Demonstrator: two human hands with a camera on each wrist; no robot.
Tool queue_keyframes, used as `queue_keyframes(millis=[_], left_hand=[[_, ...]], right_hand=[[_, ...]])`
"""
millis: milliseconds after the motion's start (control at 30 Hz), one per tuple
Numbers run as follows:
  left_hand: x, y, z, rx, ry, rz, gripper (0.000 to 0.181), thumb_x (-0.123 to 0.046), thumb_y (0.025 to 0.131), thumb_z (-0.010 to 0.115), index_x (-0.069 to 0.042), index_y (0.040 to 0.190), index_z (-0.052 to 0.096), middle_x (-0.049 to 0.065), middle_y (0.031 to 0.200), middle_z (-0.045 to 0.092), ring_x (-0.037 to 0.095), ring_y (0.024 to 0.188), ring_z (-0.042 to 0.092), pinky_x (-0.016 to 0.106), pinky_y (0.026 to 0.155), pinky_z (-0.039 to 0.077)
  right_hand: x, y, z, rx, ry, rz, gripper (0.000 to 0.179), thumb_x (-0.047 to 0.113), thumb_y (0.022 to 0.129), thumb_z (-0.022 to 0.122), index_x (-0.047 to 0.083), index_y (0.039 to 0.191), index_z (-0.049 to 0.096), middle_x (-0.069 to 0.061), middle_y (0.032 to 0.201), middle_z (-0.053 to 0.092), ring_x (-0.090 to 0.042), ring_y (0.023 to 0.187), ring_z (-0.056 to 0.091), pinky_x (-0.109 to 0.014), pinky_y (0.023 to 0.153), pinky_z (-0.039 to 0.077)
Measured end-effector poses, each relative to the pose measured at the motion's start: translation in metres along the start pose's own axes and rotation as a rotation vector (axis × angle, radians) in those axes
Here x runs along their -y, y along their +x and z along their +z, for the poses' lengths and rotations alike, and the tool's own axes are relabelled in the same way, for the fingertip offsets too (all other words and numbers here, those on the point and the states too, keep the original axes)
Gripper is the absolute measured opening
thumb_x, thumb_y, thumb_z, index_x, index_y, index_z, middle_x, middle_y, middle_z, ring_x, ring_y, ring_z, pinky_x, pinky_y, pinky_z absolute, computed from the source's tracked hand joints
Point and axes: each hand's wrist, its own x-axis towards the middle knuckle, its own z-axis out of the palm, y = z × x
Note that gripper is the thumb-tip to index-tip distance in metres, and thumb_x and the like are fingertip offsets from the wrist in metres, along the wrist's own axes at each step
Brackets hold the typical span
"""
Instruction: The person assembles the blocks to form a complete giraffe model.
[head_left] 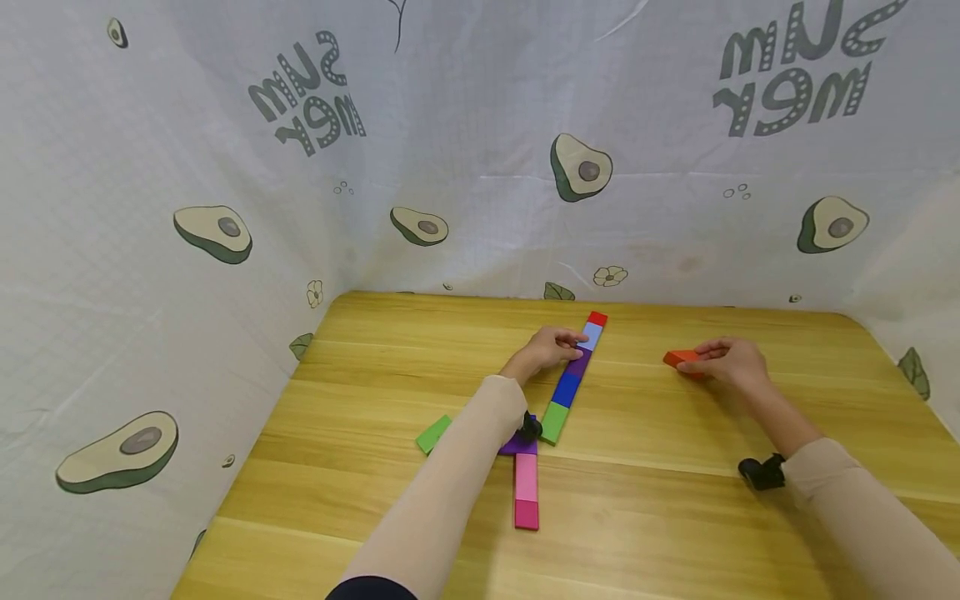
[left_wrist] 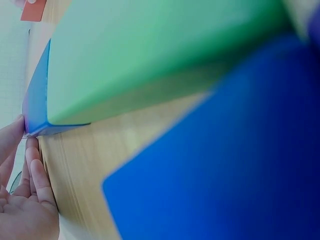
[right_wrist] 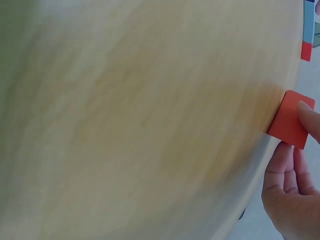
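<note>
My left hand (head_left: 552,348) reaches to a slanting row of coloured blocks on the table. Its thumb lies at the purple block (head_left: 579,362) and its fingertips at the light blue block (head_left: 590,335). In that row, a red block (head_left: 597,318) is at the far end, and a blue block (head_left: 566,390) and a green block (head_left: 555,423) are at the near end. My right hand (head_left: 733,363) pinches an orange-red block (right_wrist: 290,120) between thumb and fingers, right of the row, close over the table.
Under my left forearm, partly hidden, lie another green block (head_left: 433,433) and a violet block (head_left: 521,445). A pink block (head_left: 527,477) and a darker pink block (head_left: 527,515) extend toward me. A printed white cloth (head_left: 480,242) hangs behind the wooden table (head_left: 645,533).
</note>
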Motion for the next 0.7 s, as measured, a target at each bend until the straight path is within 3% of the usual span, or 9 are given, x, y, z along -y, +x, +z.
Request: queue_keyframes(millis=[300, 567, 700], left_hand=[[-0.001, -0.001, -0.001, 0.002, 0.015, 0.007, 0.029, -0.008, 0.095, 0.069, -0.009, 0.123, 0.072, 0.004, 0.107, 0.065, 0.01, 0.088, 0.053, 0.017, 0.077, 0.047], [0.0, 0.0, -0.001, 0.009, -0.005, 0.002, 0.029, -0.007, 0.095, 0.068, -0.009, 0.124, 0.072, 0.002, 0.106, 0.064, 0.009, 0.086, 0.052, 0.017, 0.076, 0.046], [-0.001, -0.001, -0.001, 0.011, -0.029, -0.007, 0.03, -0.006, 0.095, 0.067, -0.008, 0.124, 0.072, 0.002, 0.105, 0.063, 0.01, 0.086, 0.052, 0.017, 0.075, 0.046]], right_hand=[[0.005, 0.011, 0.006, -0.006, 0.031, 0.023, 0.05, 0.022, 0.085, 0.082, -0.01, 0.118, 0.06, 0.006, 0.084, 0.065, -0.016, 0.09, 0.055, -0.016, 0.065, 0.046], [0.014, 0.022, 0.017, -0.009, 0.084, 0.024, 0.051, 0.018, 0.085, 0.081, -0.01, 0.121, 0.059, 0.012, 0.08, 0.063, -0.003, 0.078, 0.052, -0.014, 0.065, 0.046], [0.018, 0.029, 0.023, -0.002, 0.144, 0.039, 0.05, 0.017, 0.086, 0.081, -0.009, 0.122, 0.059, 0.014, 0.079, 0.06, -0.004, 0.079, 0.052, -0.013, 0.066, 0.047]])
